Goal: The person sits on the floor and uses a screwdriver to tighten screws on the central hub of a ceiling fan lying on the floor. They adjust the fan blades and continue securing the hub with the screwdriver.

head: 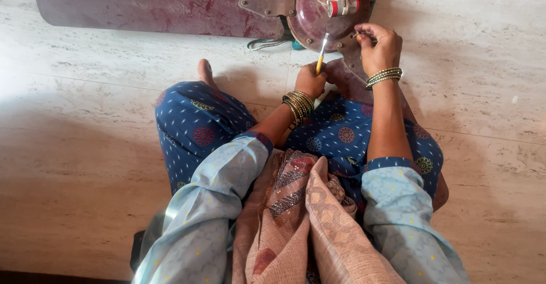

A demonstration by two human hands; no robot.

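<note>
A person seated on a pale marble floor works at a maroon ceiling fan hub. The left hand grips a yellow-handled screwdriver, tip on the hub. The right hand pinches the hub's rim, fingers closed. A red-and-white cylinder sits atop the hub, beside a long blade.
</note>
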